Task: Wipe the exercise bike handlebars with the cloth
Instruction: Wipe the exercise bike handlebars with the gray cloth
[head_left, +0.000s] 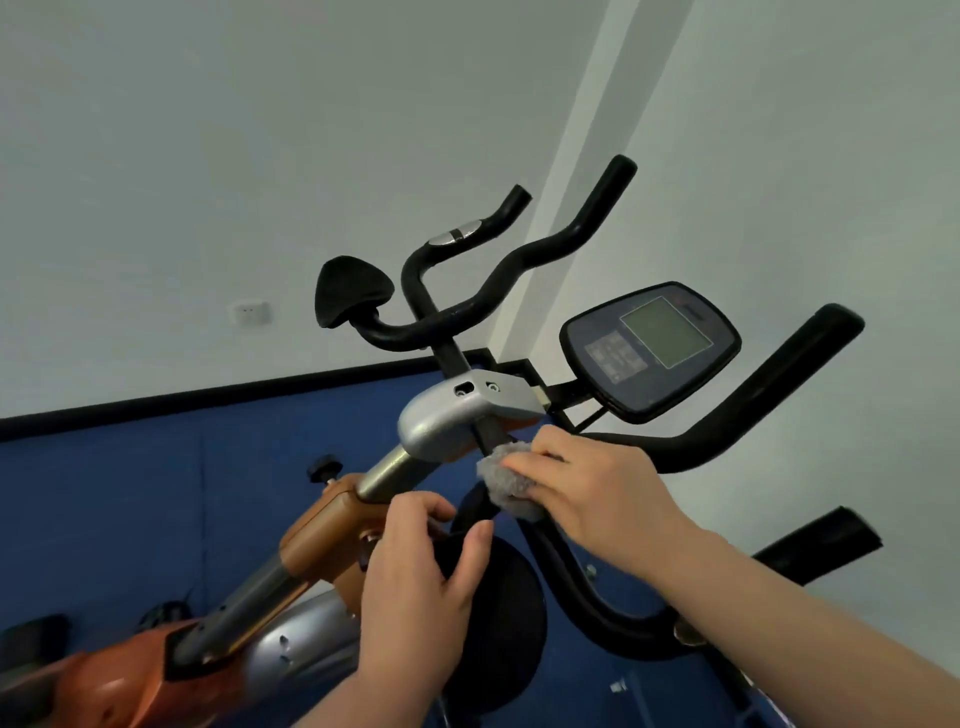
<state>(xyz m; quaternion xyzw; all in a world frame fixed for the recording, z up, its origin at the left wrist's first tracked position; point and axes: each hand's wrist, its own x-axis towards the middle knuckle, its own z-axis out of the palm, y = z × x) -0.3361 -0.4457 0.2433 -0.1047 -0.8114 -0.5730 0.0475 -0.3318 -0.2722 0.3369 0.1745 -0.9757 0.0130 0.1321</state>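
Note:
The exercise bike's black handlebars (524, 265) curve out from a silver clamp (452, 421) at the middle of the view. My right hand (592, 488) presses a bunched grey cloth (506, 483) onto the near black bar just below the clamp. My left hand (421, 566) grips a round black elbow pad (514, 597) on the near side of the handlebars, thumb over its top edge. Another elbow pad (350, 288) sits at the far left. A long grip (769, 400) runs out to the right.
A console with a grey screen (654, 348) stands right of the clamp. The orange and silver frame with its chrome post (311, 535) runs down to the lower left, with a black adjustment knob (323, 467). Blue floor mat (156, 493) and white walls lie behind.

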